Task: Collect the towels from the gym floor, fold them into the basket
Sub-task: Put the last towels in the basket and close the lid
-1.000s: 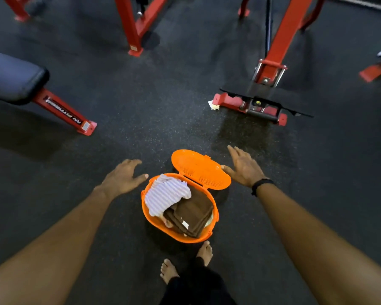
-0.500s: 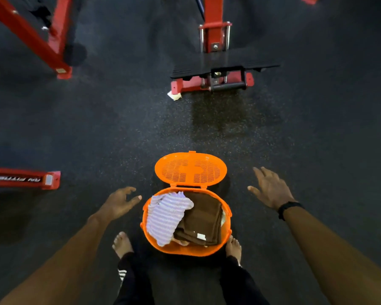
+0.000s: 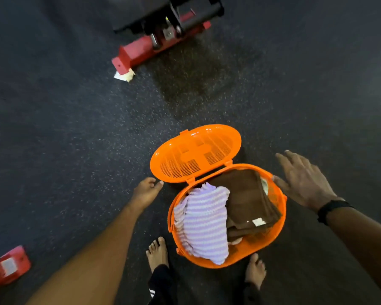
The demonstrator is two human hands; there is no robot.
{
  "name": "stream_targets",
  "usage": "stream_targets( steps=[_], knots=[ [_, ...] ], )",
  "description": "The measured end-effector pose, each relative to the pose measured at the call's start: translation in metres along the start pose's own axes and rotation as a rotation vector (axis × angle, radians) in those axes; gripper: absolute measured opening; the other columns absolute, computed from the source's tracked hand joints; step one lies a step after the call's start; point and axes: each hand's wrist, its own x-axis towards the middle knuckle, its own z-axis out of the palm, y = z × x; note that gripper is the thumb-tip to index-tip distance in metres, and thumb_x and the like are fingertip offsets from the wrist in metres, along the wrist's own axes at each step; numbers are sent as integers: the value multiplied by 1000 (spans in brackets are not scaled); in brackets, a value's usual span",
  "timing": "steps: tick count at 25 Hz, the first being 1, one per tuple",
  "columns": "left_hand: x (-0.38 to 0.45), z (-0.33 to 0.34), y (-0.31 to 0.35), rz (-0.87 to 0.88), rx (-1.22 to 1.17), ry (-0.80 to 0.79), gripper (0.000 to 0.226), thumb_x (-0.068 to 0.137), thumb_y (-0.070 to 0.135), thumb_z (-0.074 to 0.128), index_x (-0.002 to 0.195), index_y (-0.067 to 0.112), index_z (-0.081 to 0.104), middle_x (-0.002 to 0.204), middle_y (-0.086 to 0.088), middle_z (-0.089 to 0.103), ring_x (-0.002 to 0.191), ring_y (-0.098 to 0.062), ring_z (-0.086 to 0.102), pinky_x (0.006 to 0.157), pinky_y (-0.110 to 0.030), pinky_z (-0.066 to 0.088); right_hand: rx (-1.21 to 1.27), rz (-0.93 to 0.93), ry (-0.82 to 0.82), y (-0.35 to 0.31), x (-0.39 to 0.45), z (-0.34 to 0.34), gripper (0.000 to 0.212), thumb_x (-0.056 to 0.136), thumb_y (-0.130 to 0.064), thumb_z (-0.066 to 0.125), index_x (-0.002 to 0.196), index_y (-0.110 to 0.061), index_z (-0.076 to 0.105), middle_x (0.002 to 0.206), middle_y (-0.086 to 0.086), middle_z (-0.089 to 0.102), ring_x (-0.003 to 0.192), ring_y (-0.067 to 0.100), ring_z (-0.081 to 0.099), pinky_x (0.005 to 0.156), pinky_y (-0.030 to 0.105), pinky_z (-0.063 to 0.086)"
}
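Dark speckled gym floor [image 3: 75, 133], red machine base [image 3: 145, 48] at upper centre. Orange basket [image 3: 275, 234] lower centre, lid [image 3: 196, 153] open, holding striped towel [image 3: 205, 225] and brown towel [image 3: 246, 194]. Left hand [image 3: 146, 191] and right hand [image 3: 304, 179] flanking it, fingers relaxed, gripping nothing.

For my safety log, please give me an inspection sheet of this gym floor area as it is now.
Surface: dark speckled rubber floor, a darker patch before the machine.
Job's things: orange basket on the floor, its lid open; striped towel and brown towel inside.
Clutter: white scrap by the red machine base.
Grips: left hand open, holding nothing; right hand open, its thumb at the basket rim.
Cables: nothing seen.
Surroundings: second red base at lower left; bare feet beside the basket.
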Motion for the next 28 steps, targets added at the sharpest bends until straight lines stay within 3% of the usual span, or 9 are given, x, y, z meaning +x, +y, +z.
stream_targets(
  steps=[3,7,11,17,20,22,28],
  knots=[
    [59,20,-22,-144,-257,-33,66,95,50,49,144,8,35,138,-11,45,125,-28,45,103,-44,40,-14,2,-25,-23,4,63,67,95,-48,43,151,-17,23,157,14,21,144,31,23,113,43,27],
    [118,26,-31,-309,-845,-123,90,87,73,32,154,17,7,157,-21,15,143,-34,25,114,-50,26,-49,20,-17,-34,16,115,67,95,-51,39,150,-16,23,155,13,24,142,30,25,112,43,27],
    [135,16,-19,-333,-1144,-73,107,79,82,33,154,14,-2,153,-25,23,134,-41,37,109,-56,34,-54,46,6,-34,19,128,68,97,-52,35,151,-15,21,157,15,21,143,32,22,113,45,25],
    [121,4,-4,-369,-1124,-62,110,75,87,31,154,14,5,151,-24,26,130,-43,41,102,-56,40,-28,5,31,-33,5,102,73,93,-59,17,150,-13,23,156,17,23,143,33,25,112,46,28],
    [133,27,-15,-394,-995,-52,102,83,81,22,153,9,9,154,-21,26,137,-37,35,108,-53,31,-56,-22,14,-31,12,114,71,95,-57,25,149,-12,27,153,17,29,140,34,30,112,46,30],
    [143,39,-19,-359,-974,-103,102,84,80,18,151,4,16,152,-20,31,137,-37,35,112,-53,27,-61,-19,13,-32,27,126,72,95,-58,21,148,-11,30,151,17,33,138,35,33,109,47,31],
    [141,32,-16,-279,-1094,-77,104,82,83,12,149,4,24,147,-18,40,131,-35,42,101,-51,38,97,26,-36,-47,57,140,62,96,-57,29,142,-16,36,146,13,38,132,34,37,105,48,33]
  ],
)
